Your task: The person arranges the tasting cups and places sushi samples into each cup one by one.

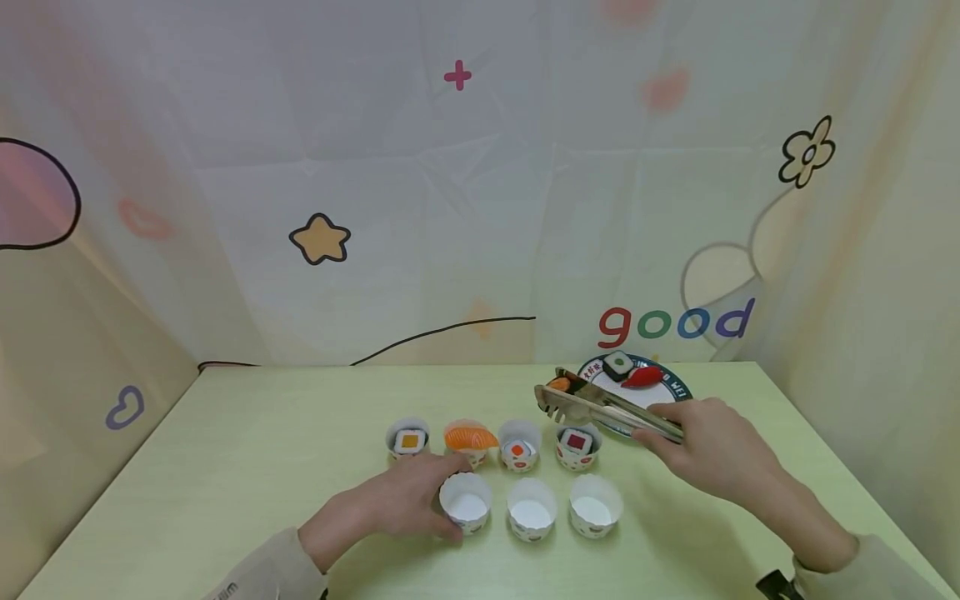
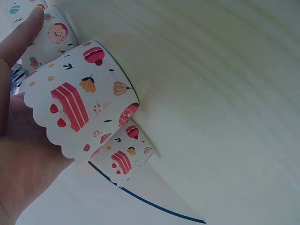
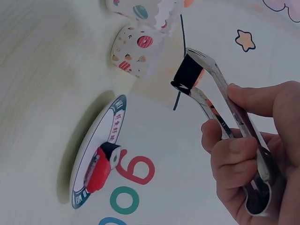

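Note:
My left hand (image 1: pixel 405 500) curls its thumb and fingers round the left front paper cup (image 1: pixel 466 503), a white one with printed cakes. My right hand (image 1: pixel 712 446) grips metal tongs (image 1: pixel 637 417). Between the tong tips hangs a toy sushi piece (image 3: pixel 188 71), wrapped in black with some orange showing, held above the table near the plate (image 1: pixel 681 388). On that plate lie a black-wrapped sushi roll (image 1: pixel 618 365) with a green centre and a red sushi piece (image 1: pixel 642 377). In the left wrist view, the printed cup (image 2: pixel 70 103) hides part of the hand.
Two more white cups stand right of the held one, the middle cup (image 1: pixel 532 510) and right cup (image 1: pixel 596 506). Behind them, a row of several cups bears a yellow-centred roll (image 1: pixel 408 442), salmon sushi (image 1: pixel 468 435), an orange-centred roll (image 1: pixel 517 451) and a dark-red-centred roll (image 1: pixel 576 442).

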Demonstrator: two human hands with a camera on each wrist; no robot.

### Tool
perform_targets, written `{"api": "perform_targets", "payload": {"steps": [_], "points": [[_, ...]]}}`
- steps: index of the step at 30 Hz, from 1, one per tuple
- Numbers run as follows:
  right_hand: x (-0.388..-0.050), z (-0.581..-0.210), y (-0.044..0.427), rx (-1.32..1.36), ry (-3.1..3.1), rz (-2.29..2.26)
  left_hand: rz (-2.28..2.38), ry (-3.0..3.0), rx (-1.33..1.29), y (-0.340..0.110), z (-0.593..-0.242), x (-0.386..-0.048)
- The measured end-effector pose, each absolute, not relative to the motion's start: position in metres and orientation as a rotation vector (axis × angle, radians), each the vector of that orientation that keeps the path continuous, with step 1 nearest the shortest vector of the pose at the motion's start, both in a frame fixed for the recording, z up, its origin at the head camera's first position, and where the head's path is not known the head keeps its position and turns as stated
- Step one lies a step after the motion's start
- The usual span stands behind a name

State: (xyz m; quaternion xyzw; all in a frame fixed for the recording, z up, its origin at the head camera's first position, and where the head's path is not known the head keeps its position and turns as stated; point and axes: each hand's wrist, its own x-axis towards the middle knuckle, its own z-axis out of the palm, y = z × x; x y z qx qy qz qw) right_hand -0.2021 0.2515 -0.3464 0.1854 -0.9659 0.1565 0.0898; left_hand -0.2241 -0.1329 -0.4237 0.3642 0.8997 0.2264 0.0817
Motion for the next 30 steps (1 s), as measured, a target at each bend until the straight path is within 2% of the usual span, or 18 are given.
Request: {"api": "perform_targets", "payload": {"steps": [30], "points": [[-0.184, -0.344, 0.23, 0.654, -2.9, 0.519, 0.681, 2.661, 1.051, -0.132, -0.423, -0.225]]}}
